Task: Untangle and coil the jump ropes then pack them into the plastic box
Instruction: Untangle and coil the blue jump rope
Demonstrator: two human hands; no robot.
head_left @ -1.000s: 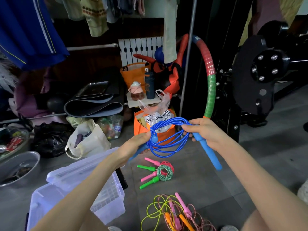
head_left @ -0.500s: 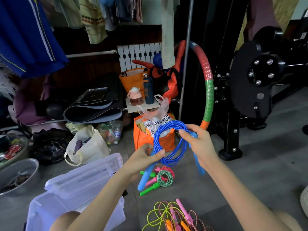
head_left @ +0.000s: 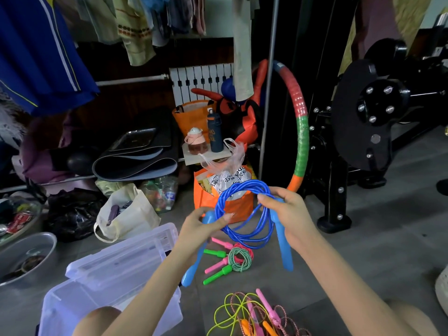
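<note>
Head view: we hold the coiled blue jump rope [head_left: 244, 184] upright between both hands.
Our left hand [head_left: 201, 229] pinches the coil's left side. Our right hand [head_left: 288, 214] curls round its right side. Both handles hang down. The open plastic box [head_left: 72, 299] lies below-left, nearer our left hand, whose forearm crosses it. A tangled heap of ropes [head_left: 254, 316] lies below.

The blue jump rope [head_left: 244, 214] coil now stands upright and rounder between the left hand [head_left: 201, 229] and right hand [head_left: 288, 214]. Its handles [head_left: 283, 248] now hang straight down.
</note>
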